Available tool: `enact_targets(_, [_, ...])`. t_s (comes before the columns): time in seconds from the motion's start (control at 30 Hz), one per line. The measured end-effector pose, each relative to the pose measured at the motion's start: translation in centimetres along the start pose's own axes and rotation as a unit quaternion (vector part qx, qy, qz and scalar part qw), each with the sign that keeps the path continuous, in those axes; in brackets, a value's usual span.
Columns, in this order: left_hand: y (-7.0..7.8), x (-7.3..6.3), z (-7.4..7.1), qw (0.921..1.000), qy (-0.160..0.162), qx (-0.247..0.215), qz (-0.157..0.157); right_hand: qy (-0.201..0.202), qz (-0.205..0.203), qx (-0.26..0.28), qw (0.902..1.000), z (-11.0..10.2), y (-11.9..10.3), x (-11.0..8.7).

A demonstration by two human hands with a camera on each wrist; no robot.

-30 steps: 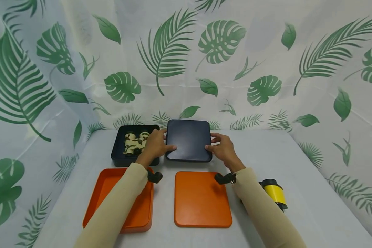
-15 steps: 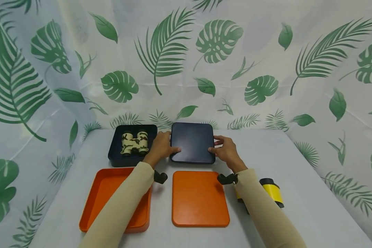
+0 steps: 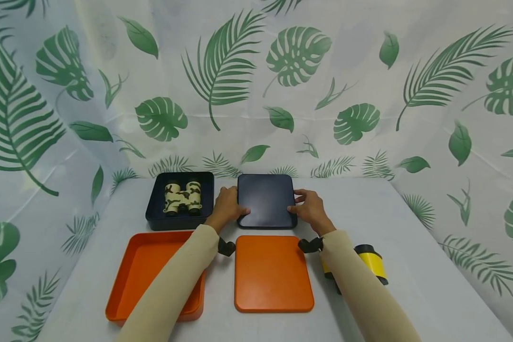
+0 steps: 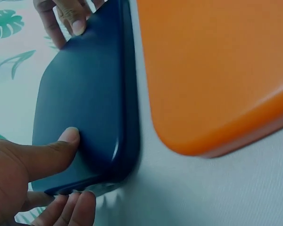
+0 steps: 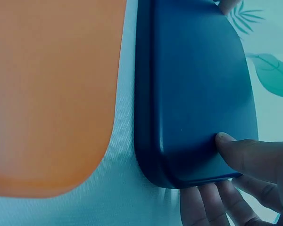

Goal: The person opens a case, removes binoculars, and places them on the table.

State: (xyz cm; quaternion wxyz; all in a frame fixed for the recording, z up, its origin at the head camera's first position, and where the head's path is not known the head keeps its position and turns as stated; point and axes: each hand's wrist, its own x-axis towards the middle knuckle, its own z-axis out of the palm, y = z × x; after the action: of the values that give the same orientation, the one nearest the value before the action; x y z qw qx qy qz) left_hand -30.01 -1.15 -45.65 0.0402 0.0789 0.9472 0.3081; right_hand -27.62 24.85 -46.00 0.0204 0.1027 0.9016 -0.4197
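Both hands hold a dark navy lid (image 3: 267,202) behind the orange lid (image 3: 274,274). My left hand (image 3: 227,209) grips its left edge, thumb on top and fingertips under the rim in the left wrist view. At the opposite edge, my right hand (image 3: 311,209) pinches the lid the same way, its thumb (image 5: 238,148) lying on the top face. Left of the left hand stands a navy box (image 3: 151,222) without a cover. Inside it lie camouflage binoculars (image 3: 182,197). From these views I cannot tell whether the lid fully rests on the table.
An open orange box (image 3: 130,270) sits at the front left, partly covered by the left sleeve. Yellow and black binoculars (image 3: 372,262) lie at the right, partly behind the right sleeve. A leaf-print curtain (image 3: 256,95) rises behind the white table (image 3: 410,285).
The navy lid has come lower and toward me, and a little to the right, away from the navy box. Both hands keep their hold. The camouflage binoculars are now fully uncovered by the left hand.
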Motion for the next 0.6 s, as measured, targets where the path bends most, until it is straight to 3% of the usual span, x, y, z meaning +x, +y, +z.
enact_targets(0.4, [-0.3, 0.4, 1.1, 0.9997, -0.005, 0.019, -0.013, 0.012, 0.029, -0.045, 0.9985, 1.1, 0.0, 0.7])
enact_targets(0.6, [-0.2, 0.4, 1.2, 0.9996, -0.005, 0.024, -0.013, 0.026, 0.022, -0.073, 0.9967, 1.4, -0.1, 0.9])
